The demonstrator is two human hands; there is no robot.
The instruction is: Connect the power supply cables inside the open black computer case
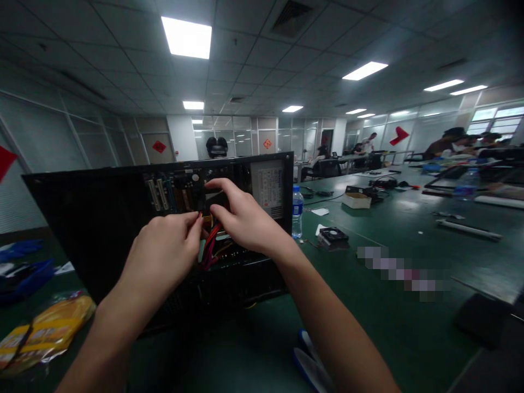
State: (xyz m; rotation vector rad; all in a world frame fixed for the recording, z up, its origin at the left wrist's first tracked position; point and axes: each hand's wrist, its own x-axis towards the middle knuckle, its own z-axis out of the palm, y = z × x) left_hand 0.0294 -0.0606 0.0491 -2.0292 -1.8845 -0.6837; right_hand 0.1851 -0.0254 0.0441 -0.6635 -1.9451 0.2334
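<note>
A black computer case (82,213) stands on the green table with its side open towards me. Inside show the motherboard (174,191), a power supply (268,188) with a pale label at upper right, and a bundle of red and coloured wires (210,245). At the wires, my left hand (166,245) is closed, its thumb and forefinger pinching a thin yellow wire. My right hand (241,215) curls thumb and forefinger around a dark part inside the case, just above the wires. What that part is lies in shadow, and the other right fingers are partly hidden.
Right of the case stands a water bottle (297,210); beyond it are a loose fan (333,236) and a small open box (356,199). At left lie a yellow packet (53,327) and a blue tray (30,278). People sit at tables farther back.
</note>
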